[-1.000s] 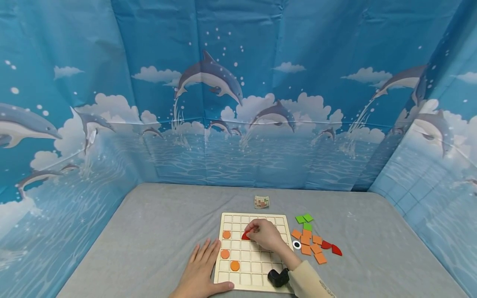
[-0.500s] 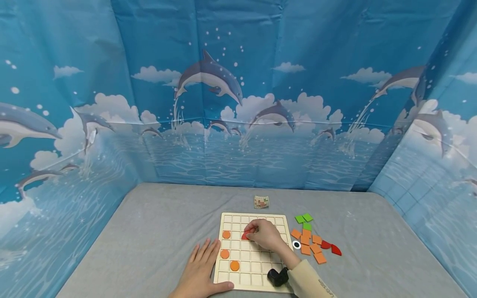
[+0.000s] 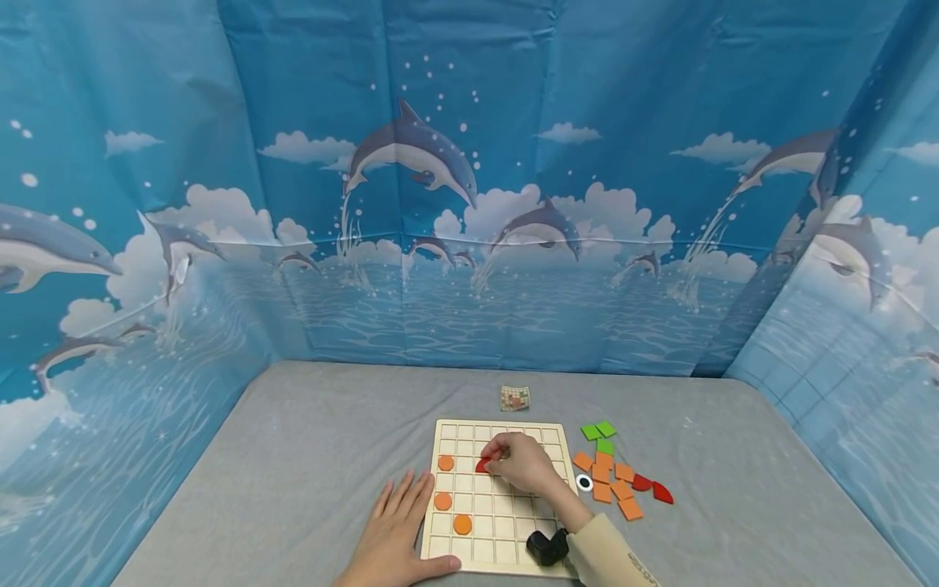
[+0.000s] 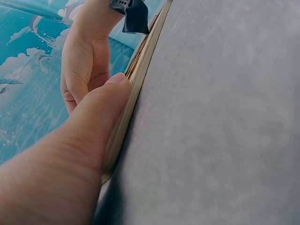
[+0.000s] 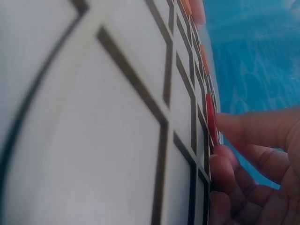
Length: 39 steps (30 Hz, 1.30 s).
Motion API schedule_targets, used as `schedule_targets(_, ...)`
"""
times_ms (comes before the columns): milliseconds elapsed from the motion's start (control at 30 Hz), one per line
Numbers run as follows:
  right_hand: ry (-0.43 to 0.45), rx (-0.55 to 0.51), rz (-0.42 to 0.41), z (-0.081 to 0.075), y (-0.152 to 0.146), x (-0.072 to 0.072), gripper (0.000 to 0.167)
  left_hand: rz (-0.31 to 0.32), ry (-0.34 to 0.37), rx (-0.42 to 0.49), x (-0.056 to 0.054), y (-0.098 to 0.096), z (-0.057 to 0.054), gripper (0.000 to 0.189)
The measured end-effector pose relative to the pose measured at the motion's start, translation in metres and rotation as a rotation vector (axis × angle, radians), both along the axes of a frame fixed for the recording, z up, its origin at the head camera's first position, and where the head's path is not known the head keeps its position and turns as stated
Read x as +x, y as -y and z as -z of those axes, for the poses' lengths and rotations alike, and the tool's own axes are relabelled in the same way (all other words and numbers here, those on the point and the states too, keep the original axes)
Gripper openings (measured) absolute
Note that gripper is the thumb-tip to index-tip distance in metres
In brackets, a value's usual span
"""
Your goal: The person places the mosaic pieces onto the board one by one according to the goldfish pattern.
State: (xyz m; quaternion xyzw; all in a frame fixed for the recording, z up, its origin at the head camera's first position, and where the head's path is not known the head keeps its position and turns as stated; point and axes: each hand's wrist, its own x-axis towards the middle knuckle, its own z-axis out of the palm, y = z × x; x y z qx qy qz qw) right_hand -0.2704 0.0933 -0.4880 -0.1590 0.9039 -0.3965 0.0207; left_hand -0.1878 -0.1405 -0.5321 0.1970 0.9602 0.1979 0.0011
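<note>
A pale wooden grid board (image 3: 506, 505) lies on the grey cloth. My left hand (image 3: 392, 530) rests flat at its left edge, fingers spread and straight, the thumb over the near rim. Over the upper middle squares, my right hand (image 3: 524, 466) pinches a red curved piece (image 3: 481, 465) low at the grid; the fingers cover part of it. In the right wrist view the thumb tip touches the red piece (image 5: 211, 117), and the other fingers are curled beside it. Three orange discs sit in squares on the left side, one of them near the left thumb (image 3: 462, 524).
Right of the board lie several orange square tiles (image 3: 602, 492), three green tiles (image 3: 605, 446), two red curved pieces (image 3: 663, 492) and a white ring-like disc with a black centre (image 3: 584, 483). A small patterned card (image 3: 515, 398) lies behind the board. A dolphin-print curtain (image 3: 455, 310) surrounds the table.
Almost nothing differs: the right hand keeps its place at the red piece with only slight finger movement, and the left hand stays on the board's edge.
</note>
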Motion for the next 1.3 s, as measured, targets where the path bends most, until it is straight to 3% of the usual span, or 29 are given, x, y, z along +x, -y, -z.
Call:
schedule_targets(300, 0.001, -0.057, -0.062, 0.0, -0.014, 0.002, 0.006, -0.009, 0.019, -0.01, -0.003, 0.0, 0.002, 0.116)
schedule_targets(633, -0.028, -0.128, -0.053, -0.009, -0.044, 0.007, 0.015, -0.013, 0.029, -0.002, -0.003, 0.0, 0.002, 0.116)
schedule_targets(1000, 0.012, -0.131, 0.116, -0.019, -0.075, 0.013, 0.014, -0.011, 0.031, 0.02, -0.001, 0.0, 0.001, 0.116)
schedule_targets(1300, 0.077, -0.105, 0.214, -0.018, -0.092, 0.016, 0.018, -0.011, 0.026, 0.01, -0.001, 0.0, 0.0, 0.116)
